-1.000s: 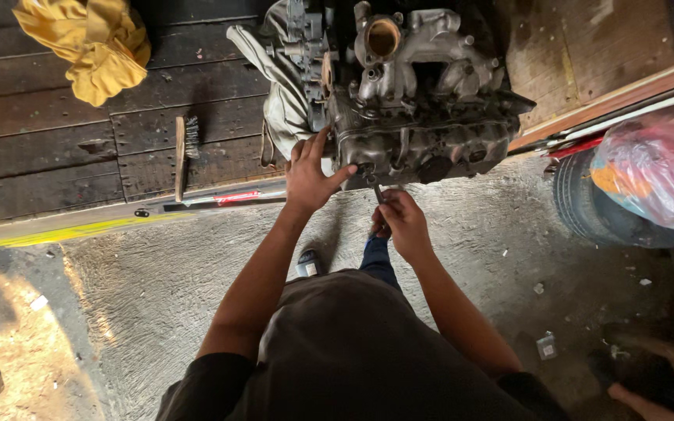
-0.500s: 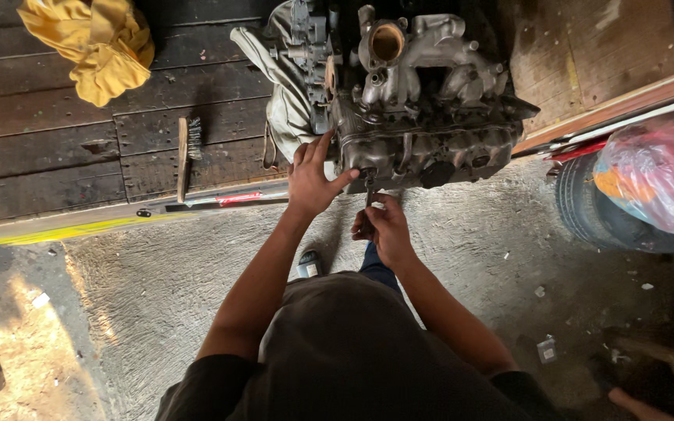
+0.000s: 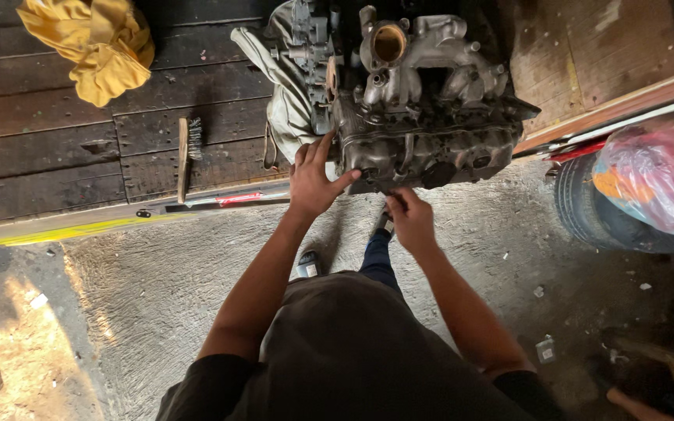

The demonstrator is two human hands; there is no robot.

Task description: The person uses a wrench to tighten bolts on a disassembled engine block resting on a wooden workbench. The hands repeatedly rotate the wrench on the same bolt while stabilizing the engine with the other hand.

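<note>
Your left hand [image 3: 311, 181] still braces spread-open on the grimy engine block [image 3: 423, 117] at the far wooden platform [image 3: 79, 148], while your right hand [image 3: 409, 221] has crept up, fingers closed on something small under its near edge

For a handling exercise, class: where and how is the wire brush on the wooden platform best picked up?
Grip the wire brush by its long wooden handle, coming from above at the near end. It lies flat, bristles at the far end facing right, handle bare and clear of the yellow cloth.

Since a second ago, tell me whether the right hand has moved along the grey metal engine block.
Yes. The right hand has slid slightly left under the engine block, its fingers nearer the left hand braced there.
</note>
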